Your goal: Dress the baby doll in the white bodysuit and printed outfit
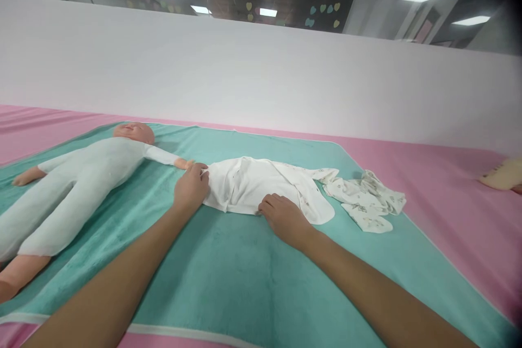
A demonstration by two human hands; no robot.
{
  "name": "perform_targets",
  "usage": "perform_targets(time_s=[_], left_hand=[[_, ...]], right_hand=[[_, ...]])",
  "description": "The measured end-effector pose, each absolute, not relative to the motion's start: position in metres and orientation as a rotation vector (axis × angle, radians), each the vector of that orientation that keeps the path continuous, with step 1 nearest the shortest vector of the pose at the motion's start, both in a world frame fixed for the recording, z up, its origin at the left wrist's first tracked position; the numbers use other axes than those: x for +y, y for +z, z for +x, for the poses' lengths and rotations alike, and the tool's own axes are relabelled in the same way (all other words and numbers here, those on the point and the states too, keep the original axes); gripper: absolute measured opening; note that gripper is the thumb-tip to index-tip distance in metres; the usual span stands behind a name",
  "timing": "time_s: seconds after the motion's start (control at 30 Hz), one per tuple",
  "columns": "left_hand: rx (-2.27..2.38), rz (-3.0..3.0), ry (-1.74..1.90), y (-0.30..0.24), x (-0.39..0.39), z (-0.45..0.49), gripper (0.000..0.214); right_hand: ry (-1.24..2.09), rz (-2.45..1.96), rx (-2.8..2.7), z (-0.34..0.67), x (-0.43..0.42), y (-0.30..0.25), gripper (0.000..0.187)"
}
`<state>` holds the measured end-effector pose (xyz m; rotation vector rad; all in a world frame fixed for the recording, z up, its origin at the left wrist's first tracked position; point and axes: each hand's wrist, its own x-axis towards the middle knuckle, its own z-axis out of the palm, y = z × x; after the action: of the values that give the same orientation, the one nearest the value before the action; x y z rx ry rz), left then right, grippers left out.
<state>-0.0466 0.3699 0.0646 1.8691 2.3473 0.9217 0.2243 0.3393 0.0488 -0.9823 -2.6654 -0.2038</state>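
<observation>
A white baby shirt [253,182] with small prints at its edges lies spread on a teal blanket [228,272]. My left hand [191,186] is closed on its left end, thumb and fingers pinching the cloth. At the shirt's near edge, my right hand [283,216] has its fingers curled over the fabric; the fingertips are partly hidden. Just left of the shirt lies a baby doll [98,166] in a pale bodysuit, on its back, one of its hands close to my left hand. A crumpled printed baby garment [365,198] lies against the shirt's right side.
The teal blanket rests on a pink sheet [444,196]. A low white wall [261,81] runs along the back, with dark glass and heart stickers above it. At the far right edge, a beige object [503,174] shows only in part.
</observation>
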Motion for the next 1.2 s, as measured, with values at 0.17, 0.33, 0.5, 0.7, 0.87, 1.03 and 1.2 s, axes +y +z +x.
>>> perform_targets(time_s=[0.17, 0.33, 0.5, 0.7, 0.87, 1.03, 1.2], left_hand=[[2.327, 1.812, 1.016, 0.064, 0.371, -0.051, 0.026], [2.307, 1.785, 1.014, 0.063, 0.37, -0.05, 0.027], [2.313, 1.774, 1.1, 0.065, 0.368, -0.048, 0.025], [2.297, 1.731, 1.233, 0.066, 0.367, -0.048, 0.021], [2.262, 1.692, 1.339, 0.067, 0.367, -0.048, 0.019], [2.241, 1.647, 1.466, 0.067, 0.366, -0.05, 0.018], [2.163, 1.601, 1.552, 0.063, 0.367, -0.052, 0.016]], right_hand=[[-0.141, -1.073, -2.675, 0.235, 0.342, 0.054, 0.026], [-0.258, -1.067, -2.713, 0.236, 0.348, 0.051, 0.026], [-0.195, -1.11, -2.651, 0.239, 0.347, 0.052, 0.028], [-0.076, -1.053, -2.711, 0.242, 0.341, 0.055, 0.029], [-0.002, -1.039, -2.753, 0.242, 0.34, 0.055, 0.029], [0.156, -1.077, -2.76, 0.244, 0.341, 0.059, 0.032], [0.32, -1.082, -2.693, 0.243, 0.341, 0.063, 0.035]])
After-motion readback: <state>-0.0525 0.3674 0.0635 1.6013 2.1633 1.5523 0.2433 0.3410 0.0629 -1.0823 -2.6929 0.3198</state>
